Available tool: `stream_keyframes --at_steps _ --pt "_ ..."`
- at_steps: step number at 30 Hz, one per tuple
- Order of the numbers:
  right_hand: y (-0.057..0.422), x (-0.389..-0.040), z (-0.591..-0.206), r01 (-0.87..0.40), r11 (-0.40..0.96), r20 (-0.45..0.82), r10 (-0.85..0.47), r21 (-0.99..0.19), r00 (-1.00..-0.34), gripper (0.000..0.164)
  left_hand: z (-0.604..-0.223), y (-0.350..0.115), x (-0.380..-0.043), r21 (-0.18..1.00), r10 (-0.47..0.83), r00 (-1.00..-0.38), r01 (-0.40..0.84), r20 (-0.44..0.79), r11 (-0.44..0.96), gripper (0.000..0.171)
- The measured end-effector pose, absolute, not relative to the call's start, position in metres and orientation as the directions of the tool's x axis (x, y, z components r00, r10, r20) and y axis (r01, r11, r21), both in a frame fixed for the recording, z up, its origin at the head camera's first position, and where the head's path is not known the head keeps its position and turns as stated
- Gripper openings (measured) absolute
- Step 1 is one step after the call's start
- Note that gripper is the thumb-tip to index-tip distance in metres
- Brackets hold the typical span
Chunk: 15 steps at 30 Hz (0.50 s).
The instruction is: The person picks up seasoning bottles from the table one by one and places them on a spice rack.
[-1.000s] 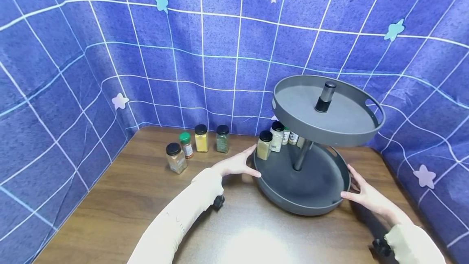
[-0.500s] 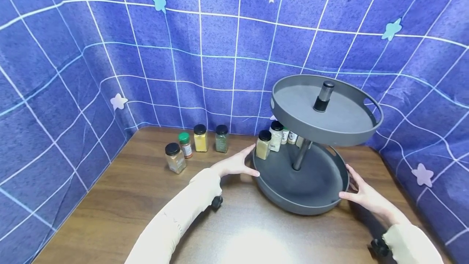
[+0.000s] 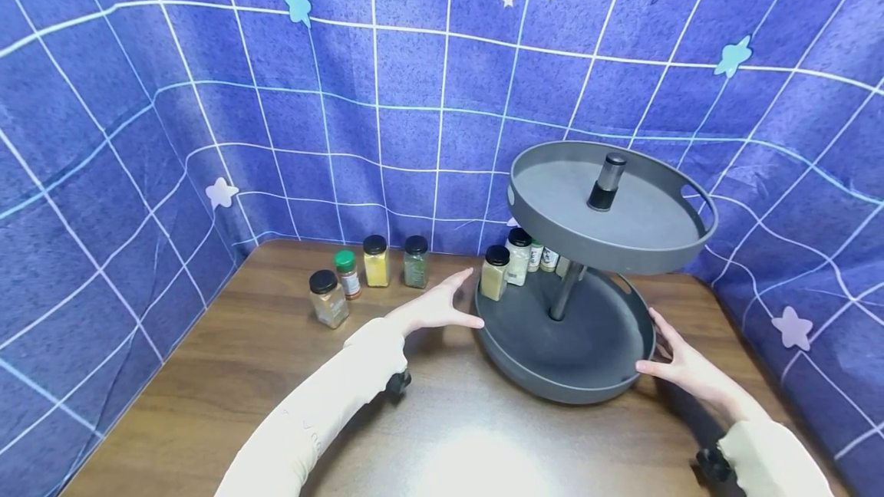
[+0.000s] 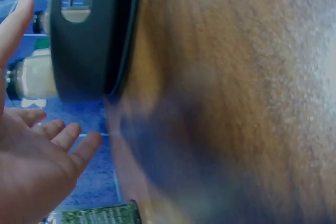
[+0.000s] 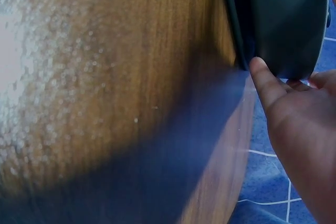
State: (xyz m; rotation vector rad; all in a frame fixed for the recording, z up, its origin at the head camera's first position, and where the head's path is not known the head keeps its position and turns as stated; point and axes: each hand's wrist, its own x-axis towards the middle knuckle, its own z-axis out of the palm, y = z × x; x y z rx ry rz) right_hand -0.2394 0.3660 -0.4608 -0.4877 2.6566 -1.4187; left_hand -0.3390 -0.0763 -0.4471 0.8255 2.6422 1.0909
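Note:
A dark grey two-tier turntable tray (image 3: 587, 351) stands on the wooden table. Spice jars stand at the back left of its lower tier, including a tan-filled, black-lidded jar (image 3: 494, 274) and a white-filled one (image 3: 518, 258). At the lower tier's left side, my left hand (image 3: 431, 309) is spread, palm towards it. In the left wrist view, its fingers (image 4: 84, 150) are apart from the tray; whether the thumb touches the rim, I cannot tell. My right hand (image 3: 694, 370) touches the lower tier's right side, fingers against the outer wall in the right wrist view.
Left of the tray stand a green-herb jar (image 3: 416, 263), a yellow-filled jar (image 3: 376, 263), a green-capped jar (image 3: 348, 276) and a brown-filled jar (image 3: 328, 301). The raised upper tier (image 3: 611, 228) overhangs the lower one. A blue cloth (image 3: 331, 98) hangs behind the table (image 3: 428, 428).
My left hand has drawn slightly left, away from the lower tier's rim. My right hand stays at the right side. The whole head view has shifted a little.

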Motion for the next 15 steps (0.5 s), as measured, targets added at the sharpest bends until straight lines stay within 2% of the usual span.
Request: stream_keyframes --at_steps 5,15 --pt "0.367 -0.24 -0.461 -0.231 0.523 0.062 -0.321 -0.82 -0.945 0.095 -0.438 -0.08 -0.332 0.68 0.515 -0.855 0.418 0.069 0.602 0.107" --pt "0.369 -0.241 -0.464 -0.225 0.502 0.06 -0.323 -0.835 -0.944 0.094 -0.415 -0.088 -0.311 0.668 0.467 -0.864 0.461 0.188 0.584 0.102"
